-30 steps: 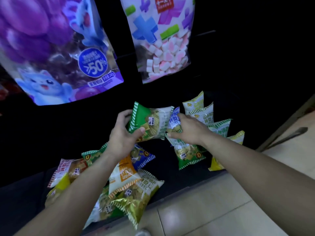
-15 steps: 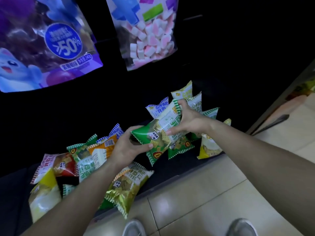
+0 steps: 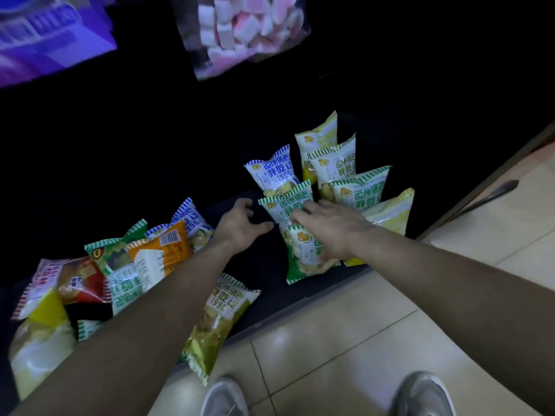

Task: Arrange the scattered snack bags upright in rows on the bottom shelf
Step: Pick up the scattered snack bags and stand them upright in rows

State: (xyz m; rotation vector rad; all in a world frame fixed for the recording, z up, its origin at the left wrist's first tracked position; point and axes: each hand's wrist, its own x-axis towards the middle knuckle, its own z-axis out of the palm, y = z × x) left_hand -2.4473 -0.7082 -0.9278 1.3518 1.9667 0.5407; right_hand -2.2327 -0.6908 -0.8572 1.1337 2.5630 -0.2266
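Note:
On the dark bottom shelf (image 3: pixel 267 280), several snack bags stand upright at the right in two rows: a back row from a yellow-striped bag (image 3: pixel 319 135) to a yellow bag (image 3: pixel 393 214), and a nearer row with a blue-striped bag (image 3: pixel 270 175) and a green-striped bag (image 3: pixel 283 205). My right hand (image 3: pixel 330 232) lies with spread fingers on that green-striped bag and on the front green bag (image 3: pixel 300 262). Just left of them my left hand (image 3: pixel 240 226) hovers, fingers loosely curled and holding nothing. Scattered bags lie at the left, among them an orange bag (image 3: pixel 162 253) and a red bag (image 3: pixel 72 277).
An olive-green bag (image 3: pixel 216 319) hangs over the shelf's front edge onto the tiled floor (image 3: pixel 345 325). My shoes (image 3: pixel 225 397) stand close to the shelf. A marshmallow bag (image 3: pixel 240 31) and a purple bag (image 3: pixel 45 40) hang above. A dark upright (image 3: pixel 480 187) bounds the shelf at the right.
The green bag that both hands held now stands in the nearer row. My left hand has let go of it and my right hand rests on it. The view has tilted down.

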